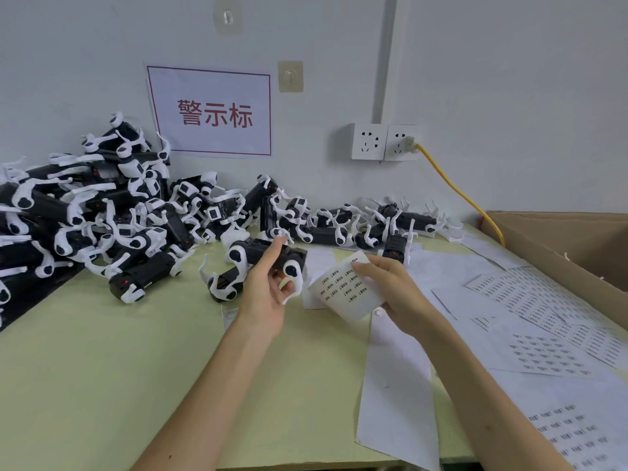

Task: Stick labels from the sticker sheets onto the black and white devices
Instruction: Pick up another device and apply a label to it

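Fingers (274,252) of your left hand (265,294) are curled round one black and white device (253,253), holding it clear of the table (102,351), likely so a face is turned toward you for a label. Your right hand (394,290) pinches a small sticker sheet (343,288), thumb on top near its far edge and the other fingers underneath, which bows the paper. The sheet sits just beside your left fingertips, close enough for a quick peel and transfer. Whether a label is already lifted, I cannot tell. Beyond your left fingers lies the pile of devices (102,215); past your right fingers, more sheets (543,341) lie flat.
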